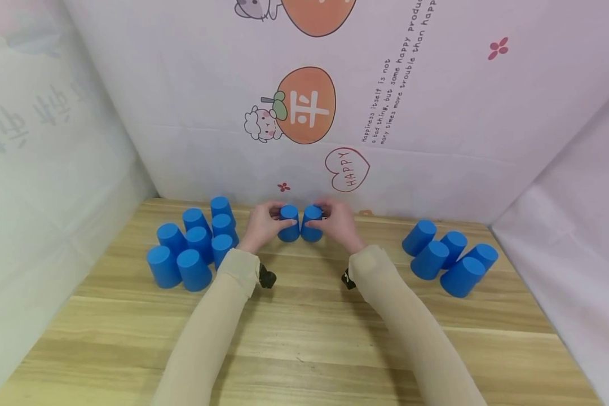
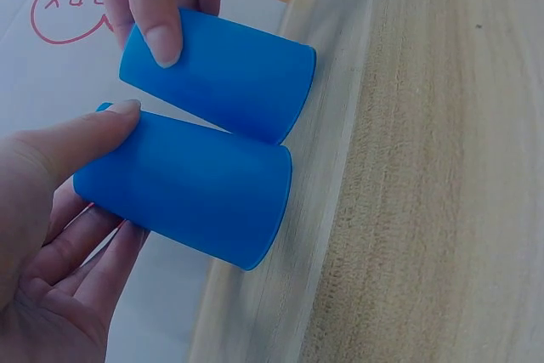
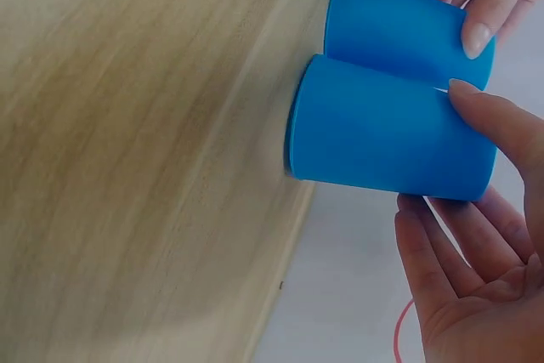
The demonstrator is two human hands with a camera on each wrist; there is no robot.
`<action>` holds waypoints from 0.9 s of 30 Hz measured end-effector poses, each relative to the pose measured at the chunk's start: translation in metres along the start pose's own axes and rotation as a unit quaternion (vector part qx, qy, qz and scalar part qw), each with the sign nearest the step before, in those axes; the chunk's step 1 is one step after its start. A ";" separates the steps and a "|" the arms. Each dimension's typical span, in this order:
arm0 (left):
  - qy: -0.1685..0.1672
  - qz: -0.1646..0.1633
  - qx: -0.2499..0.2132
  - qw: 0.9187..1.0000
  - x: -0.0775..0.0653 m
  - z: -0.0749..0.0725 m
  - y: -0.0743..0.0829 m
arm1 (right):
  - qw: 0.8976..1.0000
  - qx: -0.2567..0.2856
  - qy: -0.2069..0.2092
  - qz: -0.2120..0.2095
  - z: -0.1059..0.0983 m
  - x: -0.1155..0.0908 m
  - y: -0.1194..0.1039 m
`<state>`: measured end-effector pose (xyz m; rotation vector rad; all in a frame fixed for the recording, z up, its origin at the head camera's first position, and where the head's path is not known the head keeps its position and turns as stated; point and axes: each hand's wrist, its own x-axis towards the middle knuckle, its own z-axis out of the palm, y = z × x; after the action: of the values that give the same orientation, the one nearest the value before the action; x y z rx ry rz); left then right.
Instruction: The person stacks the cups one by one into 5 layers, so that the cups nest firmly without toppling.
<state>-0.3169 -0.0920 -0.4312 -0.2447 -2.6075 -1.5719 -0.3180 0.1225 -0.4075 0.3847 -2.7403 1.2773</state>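
Two blue cups stand upside down side by side near the back edge of the table, their rims meeting at the bottom. My left hand [image 1: 265,224] grips the left cup [image 2: 191,184], thumb on the near side and fingers round the far side. The right cup [image 3: 391,129] is held the same way by my right hand [image 1: 339,223]. Both wrist views show the thumbs near the narrow closed ends, with the wide rims at the wooden tabletop.
To the left stands a group of several upturned blue cups [image 1: 199,242], close beside my left forearm. Several more upturned cups [image 1: 430,259] are grouped at the right. A printed white cloth [image 1: 426,180] hangs behind the wooden table [image 1: 304,338], with cloth at both sides.
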 end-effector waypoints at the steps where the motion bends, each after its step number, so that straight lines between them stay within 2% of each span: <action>1: -0.001 0.000 0.000 1.000 0.000 0.000 0.000 | 1.000 0.000 -0.001 0.004 0.000 0.000 0.000; 9: -0.009 0.003 -0.005 1.000 0.000 -0.003 0.001 | 1.000 0.004 0.001 0.024 0.003 0.001 0.001; 21: -0.031 0.023 0.024 0.999 -0.001 -0.003 -0.001 | 1.000 -0.013 -0.004 0.013 0.005 0.000 0.006; 27: -0.042 -0.004 0.023 0.999 -0.008 -0.007 -0.001 | 1.000 0.006 -0.007 0.013 -0.008 -0.008 0.003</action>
<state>-0.3093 -0.0995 -0.4304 -0.3028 -2.7075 -1.5350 -0.3114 0.1314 -0.4060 0.3627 -2.7580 1.3038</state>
